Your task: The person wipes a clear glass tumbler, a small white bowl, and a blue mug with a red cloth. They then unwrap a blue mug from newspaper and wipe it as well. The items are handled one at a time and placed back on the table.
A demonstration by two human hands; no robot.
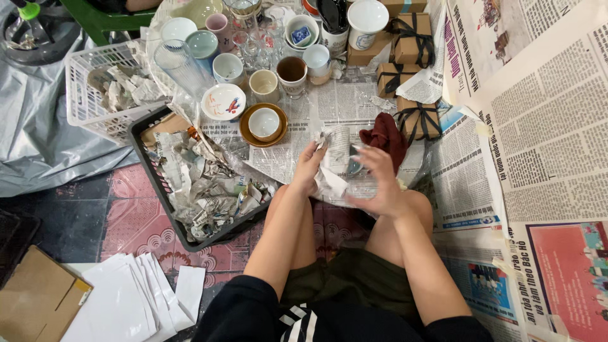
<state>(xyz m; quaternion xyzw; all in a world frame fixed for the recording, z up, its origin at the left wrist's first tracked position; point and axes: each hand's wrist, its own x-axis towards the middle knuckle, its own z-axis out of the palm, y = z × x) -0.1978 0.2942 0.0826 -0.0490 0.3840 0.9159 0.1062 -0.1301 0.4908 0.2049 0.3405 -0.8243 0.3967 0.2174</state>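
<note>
Far to the left of the hands, a white plastic basket (82, 95) and a black crate (166, 202) hold heaps of crumpled newspaper scraps (209, 187), which reads as wrapping already taken off. Above the hands, bare cups and bowls (253, 57) crowd the newspaper-covered floor (354, 104), with a white cup on a brown saucer (264, 123) nearest the left hand; these look finished. The left hand (308, 166) pinches the edge of a crumpled newspaper bundle (334, 158) held between both hands, just over the knees. The right hand (379, 180) has its fingers spread and curled around the bundle's other side, where a small dark-blue item (354, 166) peeks out, too hidden to identify. A dark red cloth (385, 138) lies just beyond the right hand. Further up and right, brown boxes tied with black ribbon (411, 69) appear untouched.
</note>
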